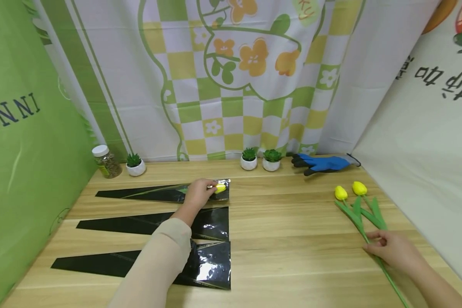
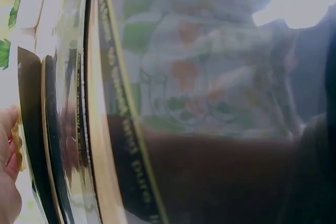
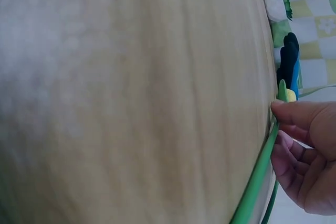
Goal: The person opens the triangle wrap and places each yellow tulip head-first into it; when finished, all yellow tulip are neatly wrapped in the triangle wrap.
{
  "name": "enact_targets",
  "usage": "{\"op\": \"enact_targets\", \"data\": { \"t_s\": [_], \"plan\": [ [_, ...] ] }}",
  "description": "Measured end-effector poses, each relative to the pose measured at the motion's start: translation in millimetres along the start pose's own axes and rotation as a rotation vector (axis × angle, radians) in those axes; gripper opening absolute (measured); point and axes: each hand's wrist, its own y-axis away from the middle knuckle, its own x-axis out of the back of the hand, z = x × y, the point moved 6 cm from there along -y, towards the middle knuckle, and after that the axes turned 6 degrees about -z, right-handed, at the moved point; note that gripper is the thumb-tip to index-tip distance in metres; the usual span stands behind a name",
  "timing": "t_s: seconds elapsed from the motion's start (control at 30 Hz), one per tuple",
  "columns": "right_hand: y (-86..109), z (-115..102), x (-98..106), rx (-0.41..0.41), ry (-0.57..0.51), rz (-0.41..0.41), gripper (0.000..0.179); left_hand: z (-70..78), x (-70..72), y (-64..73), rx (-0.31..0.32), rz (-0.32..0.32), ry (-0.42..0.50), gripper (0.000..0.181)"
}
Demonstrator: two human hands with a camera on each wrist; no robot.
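My left hand (image 1: 198, 193) lies over the wide end of the farthest black tapered flower sleeve (image 1: 158, 193). Its thumb and fingertips pinch the yellow head of a tulip (image 1: 220, 188), whose green stem runs along that sleeve. In the left wrist view, the left hand (image 2: 8, 182) shows only at the left edge. On the right side of the table, my right hand (image 1: 396, 250) pinches a green tulip stem (image 1: 389, 278) between thumb and fingers. Two yellow tulip heads (image 1: 359, 188) point away from it. The right wrist view shows the fingers beside a green stem (image 3: 254, 182).
Two more glossy black sleeves (image 1: 211, 222) lie nearer me under the left forearm. Along the back stand a white-lidded jar (image 1: 107, 162) and three small potted succulents (image 1: 136, 166). A blue and black glove (image 1: 325, 163) lies at the back right. Printed curtains (image 1: 231, 124) surround the table.
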Motion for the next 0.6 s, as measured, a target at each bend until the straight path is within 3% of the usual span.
{"op": "enact_targets", "data": {
  "t_s": [0.27, 0.6],
  "plan": [
    [-3.4, 5, -3, -0.011, -0.006, 0.013, 0.052, 0.0, 1.6, 3.1, -0.030, 0.033, -0.018, 0.024],
    [-3.2, -1, -1, -0.018, -0.053, 0.007, 0.048, -5.0, 9.3, 14.2, -0.026, 0.047, 0.057, 0.025]
  ]
}}
